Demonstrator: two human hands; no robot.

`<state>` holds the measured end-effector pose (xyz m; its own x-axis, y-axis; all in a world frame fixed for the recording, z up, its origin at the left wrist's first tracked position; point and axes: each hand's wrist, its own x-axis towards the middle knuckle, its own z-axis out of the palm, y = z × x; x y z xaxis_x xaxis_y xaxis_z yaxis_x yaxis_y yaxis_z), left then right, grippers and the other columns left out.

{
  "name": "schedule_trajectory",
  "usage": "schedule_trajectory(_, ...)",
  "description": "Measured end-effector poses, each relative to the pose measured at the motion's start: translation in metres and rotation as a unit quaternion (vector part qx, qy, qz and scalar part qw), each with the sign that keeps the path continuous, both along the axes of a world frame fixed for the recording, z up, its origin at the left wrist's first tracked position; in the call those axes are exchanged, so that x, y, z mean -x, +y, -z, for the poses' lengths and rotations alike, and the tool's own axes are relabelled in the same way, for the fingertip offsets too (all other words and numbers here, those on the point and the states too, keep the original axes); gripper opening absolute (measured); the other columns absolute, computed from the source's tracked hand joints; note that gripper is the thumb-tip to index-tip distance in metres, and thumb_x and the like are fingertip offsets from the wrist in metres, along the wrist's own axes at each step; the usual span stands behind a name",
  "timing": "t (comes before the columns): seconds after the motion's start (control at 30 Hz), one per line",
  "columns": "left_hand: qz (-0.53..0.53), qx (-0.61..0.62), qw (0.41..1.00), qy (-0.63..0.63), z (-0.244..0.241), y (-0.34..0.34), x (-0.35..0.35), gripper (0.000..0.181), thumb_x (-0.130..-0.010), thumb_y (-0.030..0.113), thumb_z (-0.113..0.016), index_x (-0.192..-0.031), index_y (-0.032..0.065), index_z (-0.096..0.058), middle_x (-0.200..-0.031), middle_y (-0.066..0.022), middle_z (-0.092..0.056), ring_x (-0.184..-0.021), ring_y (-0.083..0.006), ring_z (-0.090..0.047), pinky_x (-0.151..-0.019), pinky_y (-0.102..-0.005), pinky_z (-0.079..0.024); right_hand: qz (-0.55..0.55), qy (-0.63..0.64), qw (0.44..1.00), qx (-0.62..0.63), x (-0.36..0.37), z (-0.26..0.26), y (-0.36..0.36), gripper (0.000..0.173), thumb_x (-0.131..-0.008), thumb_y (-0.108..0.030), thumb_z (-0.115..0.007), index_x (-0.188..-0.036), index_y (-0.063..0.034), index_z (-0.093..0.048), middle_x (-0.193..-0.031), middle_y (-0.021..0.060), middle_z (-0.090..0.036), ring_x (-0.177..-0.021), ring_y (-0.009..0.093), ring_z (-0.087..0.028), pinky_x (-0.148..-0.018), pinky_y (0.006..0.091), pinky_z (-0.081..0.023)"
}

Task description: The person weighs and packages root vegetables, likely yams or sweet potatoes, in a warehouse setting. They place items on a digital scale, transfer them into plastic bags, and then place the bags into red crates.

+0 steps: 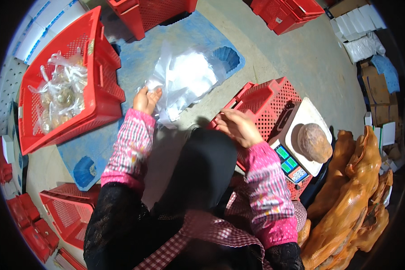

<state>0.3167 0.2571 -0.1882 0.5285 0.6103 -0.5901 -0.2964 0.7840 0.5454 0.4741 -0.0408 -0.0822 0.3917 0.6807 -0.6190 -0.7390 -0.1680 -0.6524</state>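
Note:
My left hand is at the left edge of a pile of clear plastic bags, palm partly up. Whether its fingers pinch the film, I cannot tell. Nothing shows in my right hand, its fingers apart and bent above the near side of an upturned-looking red plastic crate. To the right of that hand, a digital scale with lit green displays rests on the crate. On the scale's white pan lies a rounded, brownish-grey lump, its kind unclear.
A red crate of knotted, filled clear bags stands on a blue plastic pallet, left. Glossy orange-brown meat pieces are heaped at right. Further red crates stand on the floor. Cardboard boxes line the right.

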Motion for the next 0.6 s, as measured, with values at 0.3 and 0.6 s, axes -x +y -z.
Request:
schedule_trajectory(0.3,0.067,-0.107,0.992,-0.028,0.016,-0.044,-0.001,0.025,-0.097,0.019,-0.039,-0.109,-0.0019,-0.047,-0.107,-0.0183,-0.057,-0.097,-0.0318,-0.058,-0.088,-0.0431,-0.048,-0.098,-0.021,0.978,0.182,-0.011,0.119,0.158,0.055,-0.077,-0.034,-0.069,-0.108,0.0084,-0.054,-0.089,0.0182,-0.062,-0.067,0.023,-0.059,-0.064,0.0321,-0.049)
schedule_trajectory(0.6,0.114,-0.389,0.837,0.368,0.107,-0.016,-0.063,0.031,-0.092,0.01,-0.043,-0.119,-0.0024,-0.046,-0.115,-0.0205,-0.055,-0.102,-0.032,-0.058,-0.089,-0.0407,-0.047,0.226,-0.192,0.946,-0.127,-0.036,0.014,0.076,0.024,-0.089,-0.009,-0.048,-0.107,0.0049,-0.056,-0.098,0.012,-0.064,-0.084,0.019,-0.061,-0.078,0.0295,-0.047)
